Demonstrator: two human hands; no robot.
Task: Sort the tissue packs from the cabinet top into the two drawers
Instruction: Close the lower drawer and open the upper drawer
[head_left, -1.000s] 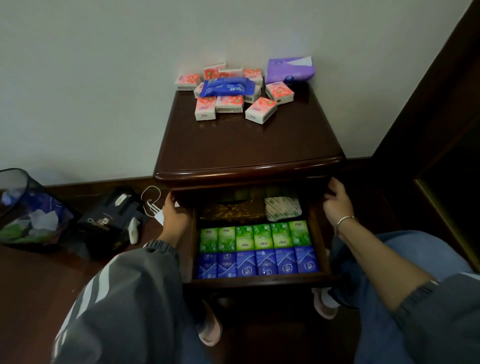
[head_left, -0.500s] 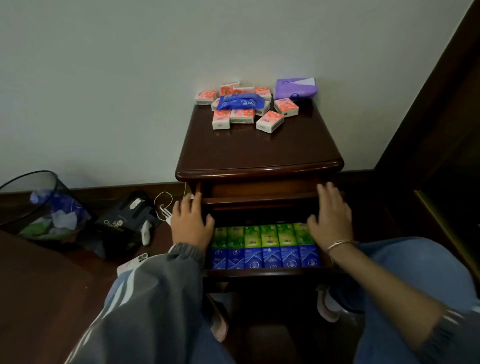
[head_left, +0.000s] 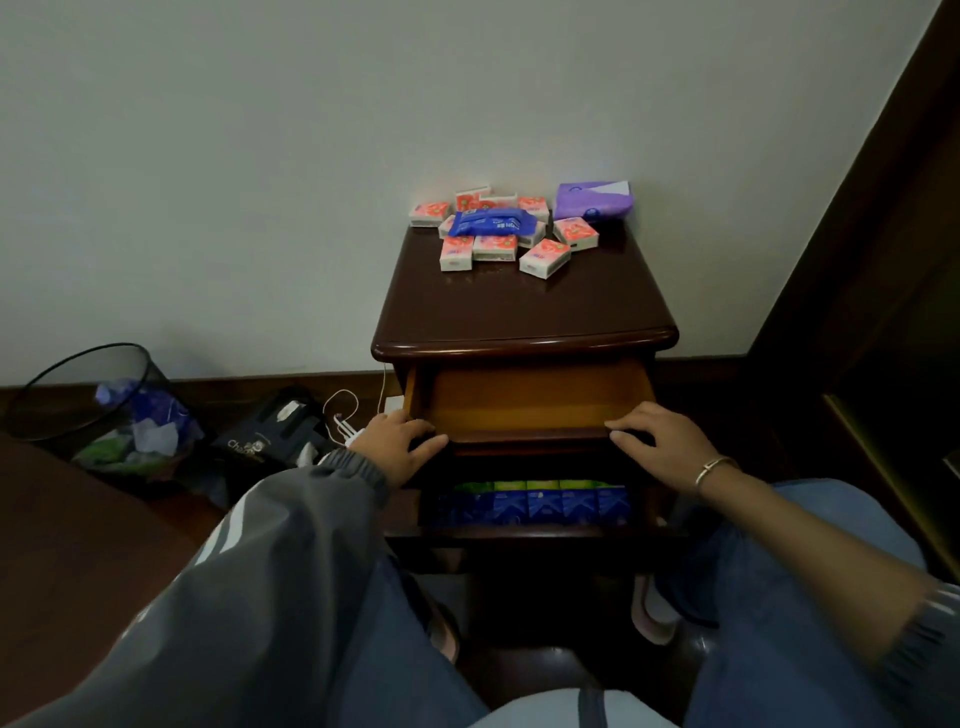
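While pale light is falling across a plain white wall (head_left: 260, 156), a dark wooden cabinet (head_left: 524, 312) is standing against it, its glossy top showing bare at the front. A dark wooden panel (head_left: 883, 260) is rising on the right. To the left, on the dark floor, a mesh wastebasket (head_left: 88, 400) is holding crumpled paper, and a black box (head_left: 265, 436) is lying just beside a looping white cable (head_left: 343, 410).

Red-and-white tissue packs (head_left: 544, 257) are lying in a loose cluster at the back of the cabinet top, near the wall. A blue wrapped pack (head_left: 491, 222) is resting on top of them, and a purple pack (head_left: 595, 200) is sitting at the back right corner.

Both drawers are standing open. The upper drawer (head_left: 535, 400) is showing its orange-brown inside. The left hand (head_left: 400, 447), coming out of a grey sleeve (head_left: 291, 545), is gripping the left end of that drawer's front edge, fingers curling over it. The right hand (head_left: 665, 441), wearing a thin bracelet (head_left: 714, 467), is gripping the right end likewise. The thumbs are hiding from view.

Directly below the fingers, the lower drawer (head_left: 519, 532) is holding a row of green packs (head_left: 540, 486) behind a row of blue packs (head_left: 540, 504). The cluster on top is lying well apart from both hands.
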